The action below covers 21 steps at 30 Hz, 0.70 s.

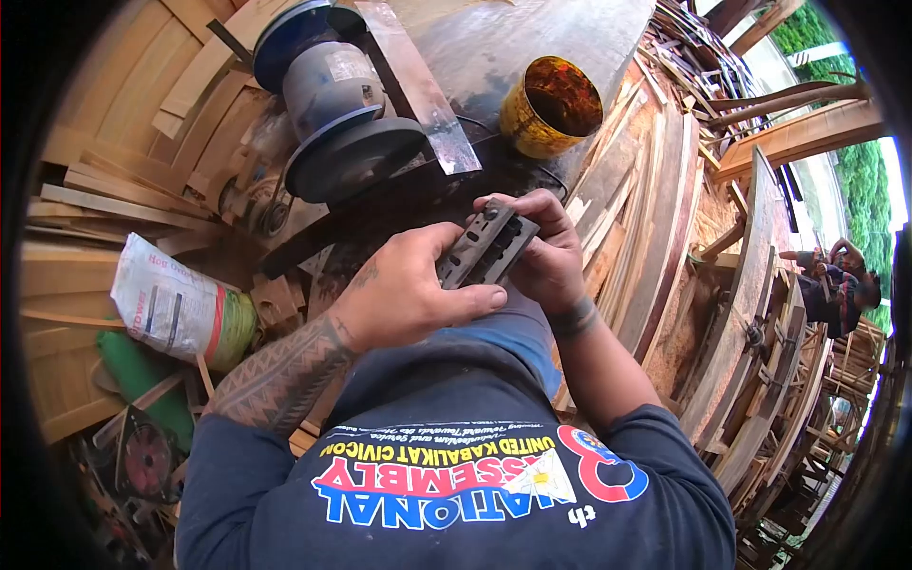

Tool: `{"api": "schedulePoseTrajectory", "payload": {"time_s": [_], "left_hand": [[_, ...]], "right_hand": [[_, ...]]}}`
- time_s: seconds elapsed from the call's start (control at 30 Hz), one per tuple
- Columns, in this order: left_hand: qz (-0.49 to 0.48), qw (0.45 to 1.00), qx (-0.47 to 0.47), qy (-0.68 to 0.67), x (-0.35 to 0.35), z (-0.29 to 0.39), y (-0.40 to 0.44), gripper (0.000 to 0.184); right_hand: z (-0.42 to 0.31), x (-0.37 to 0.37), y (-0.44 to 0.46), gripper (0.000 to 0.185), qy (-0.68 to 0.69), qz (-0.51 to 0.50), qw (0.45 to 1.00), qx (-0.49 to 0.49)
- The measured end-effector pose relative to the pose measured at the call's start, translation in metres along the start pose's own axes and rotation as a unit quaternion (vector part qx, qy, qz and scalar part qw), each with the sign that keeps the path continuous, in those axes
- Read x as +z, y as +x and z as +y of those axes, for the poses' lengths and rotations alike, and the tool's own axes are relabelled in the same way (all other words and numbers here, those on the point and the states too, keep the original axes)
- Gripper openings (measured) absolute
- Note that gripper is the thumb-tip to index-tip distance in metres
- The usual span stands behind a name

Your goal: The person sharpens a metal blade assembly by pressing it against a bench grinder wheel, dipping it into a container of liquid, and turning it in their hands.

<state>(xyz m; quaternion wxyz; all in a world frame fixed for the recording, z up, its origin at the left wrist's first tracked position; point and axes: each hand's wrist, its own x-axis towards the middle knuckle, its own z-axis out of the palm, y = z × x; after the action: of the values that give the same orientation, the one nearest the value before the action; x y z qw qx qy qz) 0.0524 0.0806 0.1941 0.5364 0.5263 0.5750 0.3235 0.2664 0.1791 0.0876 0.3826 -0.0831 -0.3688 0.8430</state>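
In front of my chest, between both hands, is a dark slotted metal block (486, 249) with oblong holes along its face and a channel down its length. My left hand (418, 280) grips its left side, thumb along the lower edge and fingers behind it. My right hand (549, 245) pinches the upper right end, with its fingertips partly hidden by the block. Just beyond my hands stands a bench grinder (332, 85) with a dark round wheel (356, 160) facing me. A yellow-stained can (551, 106) sits to the grinder's right.
A flat metal strip (418, 85) slants beside the grinder wheel. At left are a printed sack (176, 302), a green object (142, 380) and stacked boards (123, 204). Long timber pieces (655, 256) lie at right, with another person (841, 285) farther off.
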Motion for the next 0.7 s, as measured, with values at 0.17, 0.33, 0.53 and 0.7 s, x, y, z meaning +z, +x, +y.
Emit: {"api": "schedulePoseTrajectory", "payload": {"time_s": [0.17, 0.33, 0.53, 0.7], "left_hand": [[-0.029, 0.998, -0.043, -0.028, -0.005, 0.003, -0.002, 0.056], [-0.081, 0.947, -0.078, -0.302, 0.003, -0.035, 0.006, 0.049], [-0.013, 0.975, -0.024, -0.221, 0.004, -0.043, 0.006, 0.054], [-0.024, 0.93, 0.364, -0.046, 0.015, 0.043, -0.011, 0.051]], "right_hand": [[0.008, -0.003, -0.001, 0.039, 0.022, 0.023, 0.999, 0.029], [0.011, -0.002, 0.003, 0.031, 0.036, 0.048, 0.998, -0.012], [-0.078, -0.013, 0.058, 0.025, -0.252, 0.029, 0.963, -0.086], [-0.156, -0.074, 0.156, 0.018, -0.778, 0.09, 0.597, -0.173]]}}
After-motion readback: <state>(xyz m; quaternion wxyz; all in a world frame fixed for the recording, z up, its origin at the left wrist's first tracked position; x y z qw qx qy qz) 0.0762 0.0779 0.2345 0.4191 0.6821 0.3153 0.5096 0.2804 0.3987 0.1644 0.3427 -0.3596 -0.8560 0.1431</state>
